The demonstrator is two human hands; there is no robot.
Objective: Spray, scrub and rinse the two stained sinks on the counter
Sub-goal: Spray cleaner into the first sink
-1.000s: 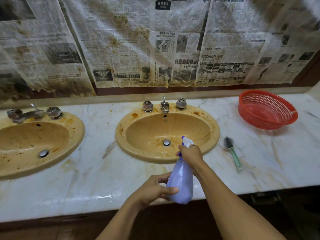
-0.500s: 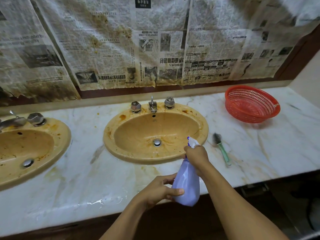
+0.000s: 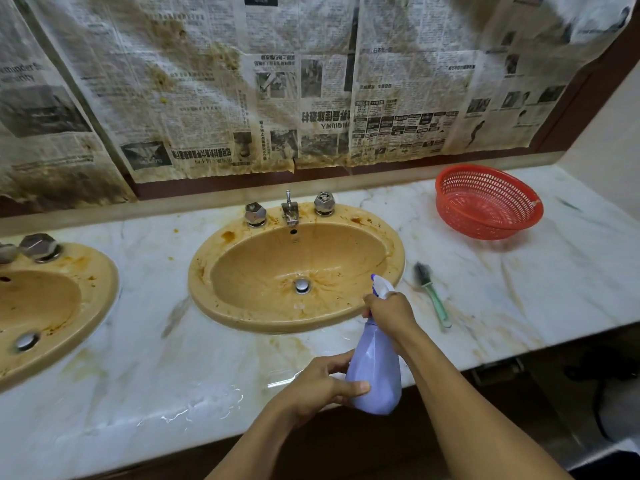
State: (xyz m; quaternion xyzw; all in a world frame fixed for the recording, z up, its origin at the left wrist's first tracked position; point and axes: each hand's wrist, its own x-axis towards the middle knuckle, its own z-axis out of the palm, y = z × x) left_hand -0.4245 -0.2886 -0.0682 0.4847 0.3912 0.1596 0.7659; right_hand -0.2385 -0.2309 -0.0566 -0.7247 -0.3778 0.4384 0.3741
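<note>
Spraying is your step. Your right hand (image 3: 389, 313) curls round the trigger head of the spray bottle (image 3: 375, 372), nozzle aimed into the sink (image 3: 396, 251) at the middle of the counter (image 3: 519, 289); your left hand (image 3: 318, 386) grips the bottle's base over the front edge. The second sink (image 3: 100, 271), at the left end, looks stained too. Next, probably: squeeze across the bowl, then take the brush (image 3: 431, 292) right of it.

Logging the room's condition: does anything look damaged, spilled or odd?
Yes. The hanging newspaper sheets are brown-stained and torn along their lower edge, and liquid glistens on the marble counter near its front edge.
</note>
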